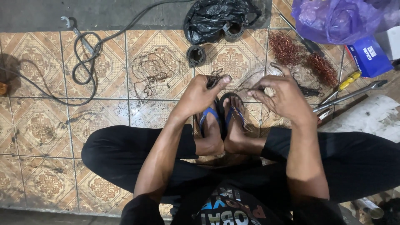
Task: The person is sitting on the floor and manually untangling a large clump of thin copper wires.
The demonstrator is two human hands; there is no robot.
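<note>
Head view: a thin dark wire [243,85] is stretched between both hands above the sandalled feet. It is pinched by the left hand [199,95] against a small tangle and by the right hand [283,96] at its fingertips. Too hard a pull and it could snap or slip. Open tile [104,112] is seen left; tools [348,93] crowd the right.

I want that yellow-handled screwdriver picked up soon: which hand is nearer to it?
The right hand. It is just left of the yellow-handled screwdriver, which lies on the floor at the person's right. The left hand is farther off, beyond the right hand, pinching dark wire.
</note>
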